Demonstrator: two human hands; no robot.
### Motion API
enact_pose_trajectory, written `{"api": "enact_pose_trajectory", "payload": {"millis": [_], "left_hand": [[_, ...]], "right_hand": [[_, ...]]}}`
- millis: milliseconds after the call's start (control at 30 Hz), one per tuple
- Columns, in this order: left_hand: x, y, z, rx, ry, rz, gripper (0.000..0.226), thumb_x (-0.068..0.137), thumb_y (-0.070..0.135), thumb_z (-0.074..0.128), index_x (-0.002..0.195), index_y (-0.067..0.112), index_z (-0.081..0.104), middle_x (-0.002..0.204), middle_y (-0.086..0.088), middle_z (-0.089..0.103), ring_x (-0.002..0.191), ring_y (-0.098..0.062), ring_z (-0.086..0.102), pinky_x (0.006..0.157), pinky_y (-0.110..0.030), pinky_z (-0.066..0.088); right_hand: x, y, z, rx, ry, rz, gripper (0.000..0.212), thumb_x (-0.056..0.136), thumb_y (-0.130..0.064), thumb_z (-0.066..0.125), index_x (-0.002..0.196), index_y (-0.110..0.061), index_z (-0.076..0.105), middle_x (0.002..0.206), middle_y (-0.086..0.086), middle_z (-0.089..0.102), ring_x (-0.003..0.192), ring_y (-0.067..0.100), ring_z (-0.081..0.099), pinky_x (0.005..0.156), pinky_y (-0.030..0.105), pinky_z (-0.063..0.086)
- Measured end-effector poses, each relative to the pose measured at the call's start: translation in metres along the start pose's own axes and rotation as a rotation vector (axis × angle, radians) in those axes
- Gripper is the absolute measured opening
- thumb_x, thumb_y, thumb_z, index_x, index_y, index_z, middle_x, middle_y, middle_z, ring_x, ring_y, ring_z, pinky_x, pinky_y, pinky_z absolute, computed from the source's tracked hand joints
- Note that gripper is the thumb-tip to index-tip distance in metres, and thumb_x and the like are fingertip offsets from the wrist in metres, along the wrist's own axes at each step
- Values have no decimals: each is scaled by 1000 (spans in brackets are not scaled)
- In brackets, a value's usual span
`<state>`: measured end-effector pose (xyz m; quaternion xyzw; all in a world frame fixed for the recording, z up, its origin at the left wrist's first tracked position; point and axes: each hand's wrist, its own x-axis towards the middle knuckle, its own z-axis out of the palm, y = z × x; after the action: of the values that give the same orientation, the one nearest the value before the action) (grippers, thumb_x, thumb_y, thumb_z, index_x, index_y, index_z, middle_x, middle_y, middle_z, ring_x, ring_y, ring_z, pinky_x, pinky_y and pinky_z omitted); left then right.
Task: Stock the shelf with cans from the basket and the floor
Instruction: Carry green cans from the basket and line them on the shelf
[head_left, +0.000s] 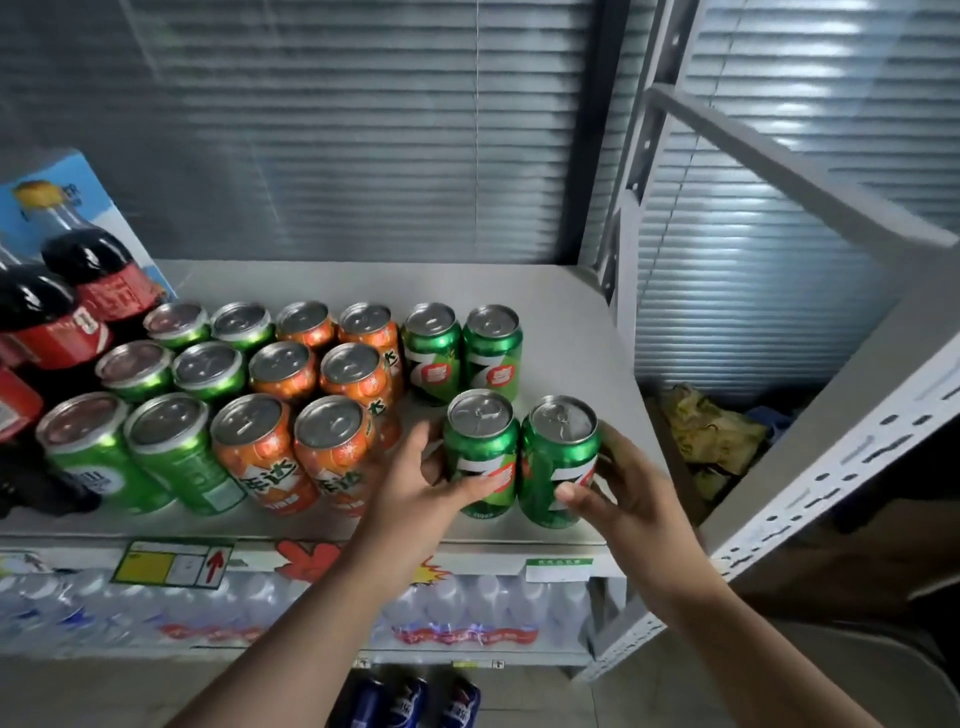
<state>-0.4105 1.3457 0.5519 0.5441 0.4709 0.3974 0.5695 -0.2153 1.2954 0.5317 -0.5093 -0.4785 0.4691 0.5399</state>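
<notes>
Two green 7-Up cans stand side by side near the front of the grey shelf (566, 332). My left hand (415, 478) grips the left green can (480, 447), thumb across its front. My right hand (618, 483) grips the right green can (558, 457), fingers behind it and thumb on its label. Both cans stand upright on the shelf, in front of two more 7-Up cans (462, 353). To the left stand rows of orange cans (311, 395) and green cans (156, 395). Blue cans (410, 701) lie on the floor below.
Dark cola bottles (52, 312) and a blue carton (67, 192) stand at the shelf's left. The lower shelf holds packs of water bottles (467, 608). A grey perforated upright (810, 493) slants at the right, with yellow-green bags (711, 436) behind it.
</notes>
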Motion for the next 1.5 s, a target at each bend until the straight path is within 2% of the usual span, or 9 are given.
{"api": "enact_pose_trajectory", "payload": {"millis": [300, 433, 567, 700, 867, 1100, 1200, 1300, 1500], "left_hand": [[1, -25, 2, 23, 26, 76, 52, 78, 0, 72, 111, 36, 54, 96, 36, 69, 95, 18, 61, 74, -4, 48], [-2, -41, 6, 63, 134, 111, 81, 71, 14, 84, 139, 24, 42, 134, 9, 59, 124, -6, 56, 100, -27, 46], [-7, -49, 19, 182, 320, 161, 68, 62, 14, 89, 112, 34, 47, 121, 4, 57, 107, 1, 56, 84, -12, 43], [-2, -53, 26, 221, 431, 216, 57, 67, 9, 85, 101, 35, 47, 110, 7, 59, 95, 11, 54, 78, -4, 41], [16, -61, 28, 179, 560, 230, 59, 71, 9, 83, 123, 11, 55, 122, -6, 62, 113, -17, 60, 102, -40, 49], [37, -67, 36, 254, 756, 310, 57, 77, 8, 78, 129, 8, 54, 125, -10, 62, 119, -28, 58, 100, -49, 48], [41, -68, 41, 255, 816, 310, 56, 78, 5, 76, 128, 2, 52, 124, -15, 61, 118, -31, 58, 100, -50, 48], [46, -67, 46, 255, 855, 297, 51, 81, 2, 72, 127, -2, 52, 124, -18, 60, 118, -32, 57, 100, -49, 47], [49, -56, 59, 287, 955, 282, 50, 83, -7, 64, 131, -7, 50, 127, -26, 52, 122, -40, 48, 100, -28, 32]], "right_hand": [[2, 14, -2, 4, 18, -88, 61, 81, 9, 69, 135, -11, 51, 123, 4, 68, 115, 13, 64, 92, 22, 52], [1, 17, -6, -50, 19, -41, 66, 74, 6, 78, 130, -20, 56, 119, -3, 69, 113, 7, 64, 95, 23, 52], [0, 21, -4, -130, 99, -31, 50, 72, 1, 80, 109, -27, 60, 103, -6, 72, 98, 1, 68, 80, 16, 56], [5, 23, -2, -116, 101, -32, 47, 75, 1, 79, 114, -17, 61, 101, -2, 73, 97, 5, 69, 73, 16, 55], [23, 23, 6, -129, 117, -56, 48, 72, 4, 81, 107, -22, 61, 98, -6, 73, 92, 1, 70, 70, 12, 53], [44, 26, 18, -78, 130, -72, 46, 73, 6, 79, 107, -20, 63, 101, -2, 73, 92, 4, 70, 68, 16, 55], [50, 29, 22, -83, 153, -82, 47, 72, 3, 80, 111, -19, 64, 112, 5, 70, 98, 9, 69, 78, 23, 58], [53, 30, 26, -87, 161, -103, 45, 72, 4, 80, 103, -25, 63, 104, 1, 72, 91, 2, 69, 74, 16, 55], [62, 31, 34, -89, 186, -84, 46, 71, 2, 82, 103, -25, 61, 98, -6, 72, 87, -1, 69, 71, 14, 54]]}}
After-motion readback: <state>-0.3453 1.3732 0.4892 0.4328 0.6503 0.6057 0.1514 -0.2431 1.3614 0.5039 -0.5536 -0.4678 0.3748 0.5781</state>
